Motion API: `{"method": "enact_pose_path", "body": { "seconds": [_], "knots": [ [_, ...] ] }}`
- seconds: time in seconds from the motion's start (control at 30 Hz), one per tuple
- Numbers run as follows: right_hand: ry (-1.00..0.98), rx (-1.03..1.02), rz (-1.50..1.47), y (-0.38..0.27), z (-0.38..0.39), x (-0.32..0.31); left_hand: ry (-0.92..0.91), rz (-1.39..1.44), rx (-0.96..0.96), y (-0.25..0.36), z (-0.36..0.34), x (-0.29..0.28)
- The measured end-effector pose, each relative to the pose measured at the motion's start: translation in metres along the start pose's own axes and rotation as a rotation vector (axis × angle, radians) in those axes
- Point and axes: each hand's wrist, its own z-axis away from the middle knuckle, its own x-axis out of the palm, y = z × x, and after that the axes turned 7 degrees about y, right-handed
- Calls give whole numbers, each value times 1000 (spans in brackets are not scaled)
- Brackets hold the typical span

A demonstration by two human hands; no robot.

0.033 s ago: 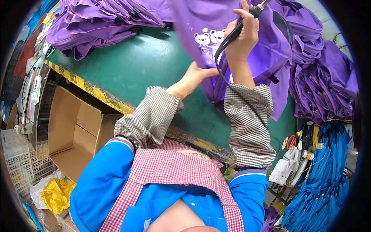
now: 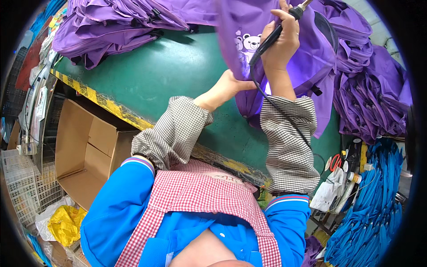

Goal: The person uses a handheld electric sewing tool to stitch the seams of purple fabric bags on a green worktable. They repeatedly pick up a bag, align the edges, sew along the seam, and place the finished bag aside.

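Note:
My right hand (image 2: pixel 280 46) grips a black-handled pen-like tool (image 2: pixel 293 14) with a metal tip pointing up-right and a black cord running down over my right sleeve. Under it lies a purple fabric bag (image 2: pixel 311 75) with a white cartoon bear print (image 2: pixel 251 43). My left hand (image 2: pixel 229 86) pinches the bag's folded lower edge, thumb toward the right, just below the print. A violet glow shows on the fabric between my hands; its source is hidden.
Piles of purple bags (image 2: pixel 115 31) surround the green worktable (image 2: pixel 178 66), edged in yellow-black tape. An open cardboard box (image 2: pixel 84 151) stands lower left. Orange-handled scissors (image 2: pixel 336 162), small tools and bunched blue straps (image 2: pixel 364 209) are at right. A yellow plastic bag (image 2: pixel 66 224) lies lower left.
The bag's near flap has shifted right, hiding part of the bear print. My right hand and the tool have moved slightly right; my left hand has barely moved.

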Motion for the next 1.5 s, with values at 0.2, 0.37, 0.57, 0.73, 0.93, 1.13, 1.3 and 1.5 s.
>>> {"method": "enact_pose_path", "body": {
  "seconds": [0.2,0.37,0.57,0.73,0.93,1.13,1.3,1.5],
  "knots": [
    [-119,-128,7,23,-2,-33,182,-50,200,-4,5,10],
    [-139,-287,270,25,-4,-54,225,-123,280,-6,9,30],
    [-28,-4,-6,-54,45,-124,146,119,346,-17,-8,11],
    [-294,-45,75,-73,102,-154,128,19,309,-16,-8,14],
    [-297,-62,92,-65,110,-145,128,45,342,-21,-12,14],
    [-320,-2,50,-83,84,-154,101,-17,274,-3,-3,8],
    [-157,-61,97,-40,59,-122,357,-353,707,18,22,-11],
    [-13,-54,319,21,63,-108,350,-402,576,15,-1,-46]
  ]
}}
